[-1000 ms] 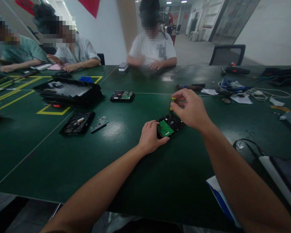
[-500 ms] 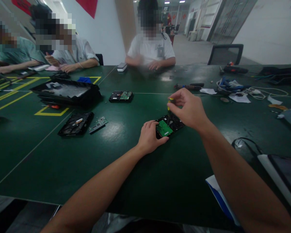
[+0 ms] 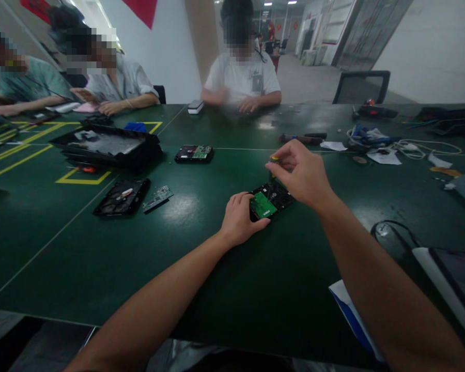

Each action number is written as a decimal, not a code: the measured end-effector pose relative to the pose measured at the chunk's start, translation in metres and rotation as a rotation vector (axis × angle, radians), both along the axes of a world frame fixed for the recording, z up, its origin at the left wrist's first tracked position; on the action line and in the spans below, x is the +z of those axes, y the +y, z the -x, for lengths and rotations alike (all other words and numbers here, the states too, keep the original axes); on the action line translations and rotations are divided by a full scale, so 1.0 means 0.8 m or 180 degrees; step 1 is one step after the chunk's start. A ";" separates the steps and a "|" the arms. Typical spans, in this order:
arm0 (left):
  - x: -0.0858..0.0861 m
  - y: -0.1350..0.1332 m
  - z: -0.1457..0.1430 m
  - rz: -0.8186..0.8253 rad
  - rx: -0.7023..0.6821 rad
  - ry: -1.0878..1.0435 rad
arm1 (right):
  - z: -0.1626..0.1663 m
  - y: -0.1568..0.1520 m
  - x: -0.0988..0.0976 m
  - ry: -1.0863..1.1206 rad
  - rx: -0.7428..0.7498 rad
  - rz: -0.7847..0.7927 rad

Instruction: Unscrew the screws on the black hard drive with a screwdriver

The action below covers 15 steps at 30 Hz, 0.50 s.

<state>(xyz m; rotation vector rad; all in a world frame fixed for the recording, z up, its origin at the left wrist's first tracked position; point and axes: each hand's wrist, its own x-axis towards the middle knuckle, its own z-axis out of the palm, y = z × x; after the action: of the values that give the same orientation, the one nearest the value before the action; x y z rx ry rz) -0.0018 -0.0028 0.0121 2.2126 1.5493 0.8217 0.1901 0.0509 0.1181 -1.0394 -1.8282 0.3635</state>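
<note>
On a green table (image 3: 201,289), a hard drive (image 3: 281,197) is gripped around its left end by the fingers and thumb of the left hand (image 3: 238,219).
Its green board (image 3: 262,205) is turned upward; a yellow-handled screwdriver (image 3: 275,159) is pinched over it in the right hand (image 3: 304,168), its tip hard to make out. Farther left, a loose circuit board (image 3: 157,199) is seen near a black casing (image 3: 120,200), a second drive (image 3: 194,153) beyond.

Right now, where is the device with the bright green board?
In the head view, the device lies on the green table just right of centre, the left hand gripping its left end and the right hand above its right end.
</note>
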 end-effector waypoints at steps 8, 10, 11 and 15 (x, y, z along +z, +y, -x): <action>-0.001 0.001 0.001 0.0027 0.0000 0.0030 | -0.002 -0.003 0.007 -0.0267 -0.0112 -0.0169; -0.001 0.001 0.001 0.0023 0.0004 0.0037 | -0.002 -0.003 0.007 -0.0192 -0.0116 -0.0128; -0.001 0.001 0.001 0.0018 0.0001 0.0034 | -0.002 -0.003 0.007 -0.0197 -0.0132 -0.0126; -0.002 0.001 0.001 -0.0006 -0.0010 0.0008 | -0.002 -0.002 0.009 -0.0397 -0.0200 -0.0250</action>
<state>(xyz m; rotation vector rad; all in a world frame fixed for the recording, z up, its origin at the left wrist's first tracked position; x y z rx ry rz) -0.0026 -0.0018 0.0107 2.2177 1.5463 0.8201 0.1918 0.0493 0.1254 -1.0830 -1.8998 0.1912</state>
